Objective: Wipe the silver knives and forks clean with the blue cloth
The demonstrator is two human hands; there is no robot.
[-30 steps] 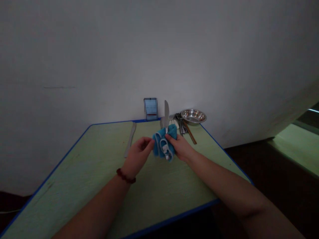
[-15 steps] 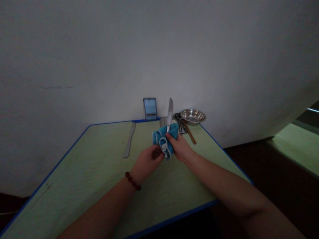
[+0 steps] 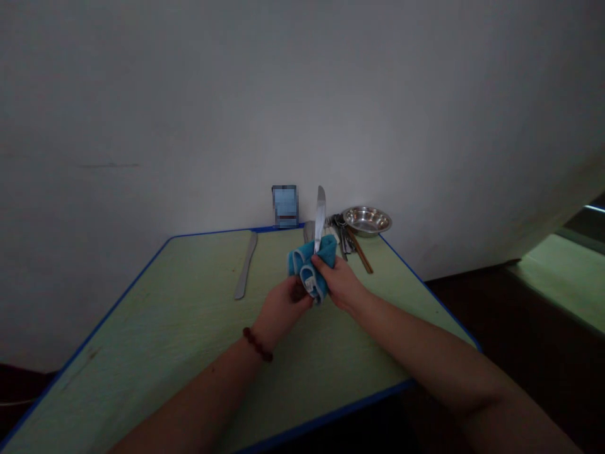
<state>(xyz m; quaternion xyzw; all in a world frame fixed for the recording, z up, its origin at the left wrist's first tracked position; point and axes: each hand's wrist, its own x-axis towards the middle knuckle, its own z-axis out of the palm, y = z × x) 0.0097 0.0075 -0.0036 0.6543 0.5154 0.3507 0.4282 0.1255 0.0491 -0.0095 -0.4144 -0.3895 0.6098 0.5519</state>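
A table knife [image 3: 320, 211] points upward with its blade bare and its handle wrapped in a blue cloth [image 3: 325, 248] with pale edging. My right hand [image 3: 343, 282] is closed round the cloth, its thumb pressing it against the knife. From below left, my left hand [image 3: 283, 307] pinches the bunched lower part of the cloth. The handle's end is hidden among cloth and fingers. Left of my hands, a second table knife [image 3: 246, 265] lies on the light green table [image 3: 189, 315].
A shiny metal bowl [image 3: 367, 221] stands at the back right corner. Beside it lie several forks and spoons [image 3: 347, 236] and wooden chopsticks [image 3: 363, 253]. A blurred-screen phone [image 3: 286, 207] leans on the wall [image 3: 302, 94] behind the table.
The knife blade has tilted slightly left, and the cloth has shifted a little with it. My left wrist has moved slightly right. Both hands keep their hold.
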